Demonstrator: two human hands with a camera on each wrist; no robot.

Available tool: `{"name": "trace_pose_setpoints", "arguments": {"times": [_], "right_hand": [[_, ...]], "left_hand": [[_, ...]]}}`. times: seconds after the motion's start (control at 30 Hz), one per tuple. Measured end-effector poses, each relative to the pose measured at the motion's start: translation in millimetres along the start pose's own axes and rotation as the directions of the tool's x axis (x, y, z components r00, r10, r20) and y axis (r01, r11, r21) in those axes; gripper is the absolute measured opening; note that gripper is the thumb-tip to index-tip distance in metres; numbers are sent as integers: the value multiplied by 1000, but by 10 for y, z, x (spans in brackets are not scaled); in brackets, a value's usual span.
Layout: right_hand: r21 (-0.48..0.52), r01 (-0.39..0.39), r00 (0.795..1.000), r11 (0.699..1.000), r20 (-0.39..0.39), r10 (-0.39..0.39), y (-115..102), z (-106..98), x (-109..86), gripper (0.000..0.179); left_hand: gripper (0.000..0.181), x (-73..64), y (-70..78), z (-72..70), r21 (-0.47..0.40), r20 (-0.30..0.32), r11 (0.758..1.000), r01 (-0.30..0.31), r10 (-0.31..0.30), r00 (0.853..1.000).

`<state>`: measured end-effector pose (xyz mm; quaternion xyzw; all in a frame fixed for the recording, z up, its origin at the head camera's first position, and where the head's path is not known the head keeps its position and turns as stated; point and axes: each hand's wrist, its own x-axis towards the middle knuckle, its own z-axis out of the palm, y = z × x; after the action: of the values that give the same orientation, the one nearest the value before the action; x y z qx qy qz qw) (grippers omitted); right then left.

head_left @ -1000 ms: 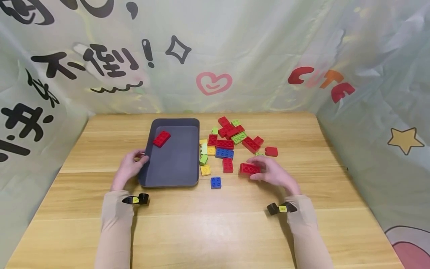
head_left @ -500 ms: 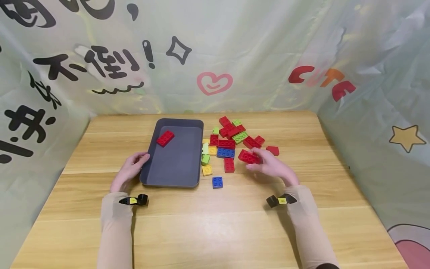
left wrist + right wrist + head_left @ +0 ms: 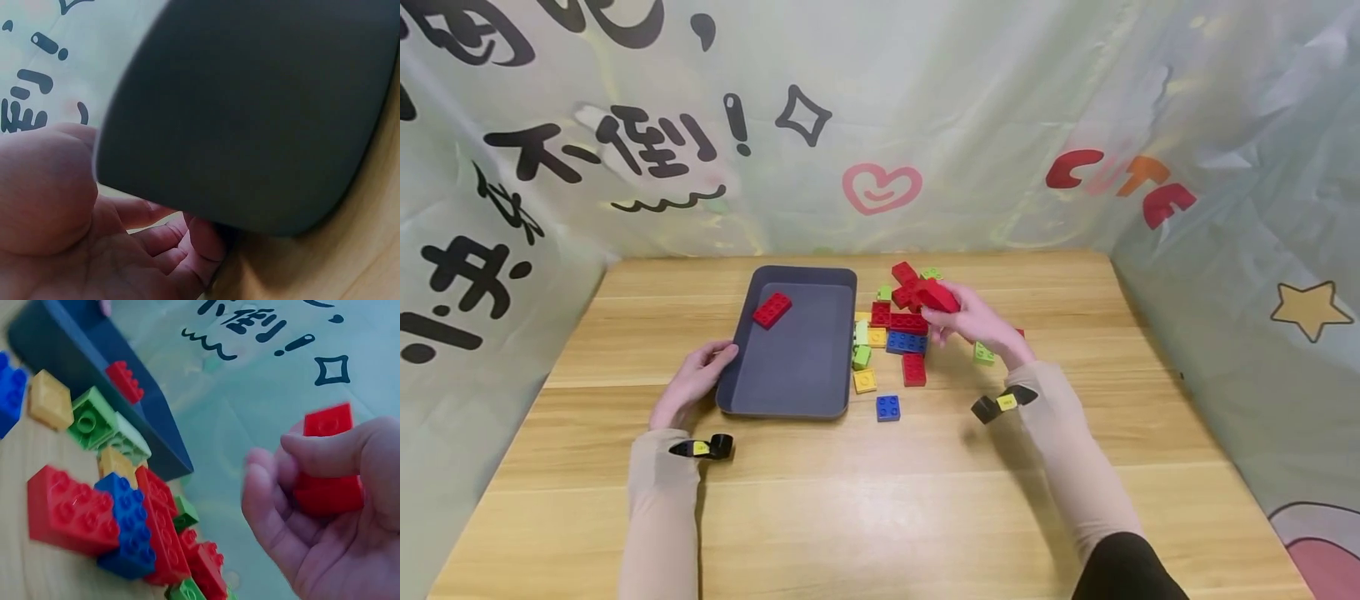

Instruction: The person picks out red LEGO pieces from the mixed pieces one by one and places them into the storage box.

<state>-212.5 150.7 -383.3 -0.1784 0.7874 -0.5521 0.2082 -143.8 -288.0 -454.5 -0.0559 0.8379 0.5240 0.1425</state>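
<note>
In the head view my right hand (image 3: 973,321) holds a red toy brick (image 3: 937,296) above the heap of bricks. The right wrist view has red parts showing on both sides of the thumb, above (image 3: 328,419) and below; I cannot tell if these are one brick or two. My left hand (image 3: 696,379) grips the left rim of a dark grey tray (image 3: 790,392), its thumb at the rim. In the left wrist view the fingers (image 3: 162,240) curl by the tray's outer wall (image 3: 250,125). Inside the tray, toward the far left, lies one red brick (image 3: 772,310).
Several loose bricks lie right of the tray: a long blue one (image 3: 907,342), a small blue one (image 3: 887,408) nearer the front, a yellow one (image 3: 865,381) and a green one (image 3: 983,353). Printed cloth (image 3: 880,108) rises behind the wooden table (image 3: 880,517).
My right hand has lifted the red brick and carried it away from me, over the heap. The tray has shifted slightly right, the left hand still on its rim.
</note>
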Motion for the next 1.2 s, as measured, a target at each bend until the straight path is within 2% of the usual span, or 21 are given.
{"name": "trace_pose_setpoints", "arguments": {"times": [0.2,0.33,0.47,0.57,0.63,0.73,0.83,1.0,1.07,1.2], "right_hand": [[134,-101,995,986,29,98,-125,2,169,51],[130,-153,987,980,61,147,-254,37,307,59],[5,-128,990,992,66,127,-384,123,489,53],[-160,-61,994,985,75,73,-458,198,649,44],[-283,-30,996,959,73,52,-494,240,744,43],[-430,11,997,903,77,24,-536,286,882,49],[-504,37,997,863,80,4,-573,330,1002,58],[-611,100,994,785,104,-45,-622,446,1178,58],[-670,125,991,732,121,-58,-627,511,1250,56],[-810,148,988,568,140,-58,-624,658,1386,49]], "left_hand": [[67,3,-2,11,-5,-6,1000,0,0,1000],[68,4,-12,8,-8,-6,1000,4,-4,1000],[69,1,-11,9,-22,-5,1000,17,-17,1000],[68,-2,-16,3,-20,-14,1000,13,-14,1000],[68,-4,-17,-1,-16,-20,1000,10,-11,1000],[68,-10,-13,-5,-22,-18,1000,11,-11,1000],[68,-18,-3,-8,-23,-10,1000,15,-15,1000],[68,-16,23,-4,-11,-29,1000,16,-17,999],[68,-12,30,2,-28,-31,999,23,-24,999],[69,-23,36,16,-82,-17,996,40,-42,999]]}}
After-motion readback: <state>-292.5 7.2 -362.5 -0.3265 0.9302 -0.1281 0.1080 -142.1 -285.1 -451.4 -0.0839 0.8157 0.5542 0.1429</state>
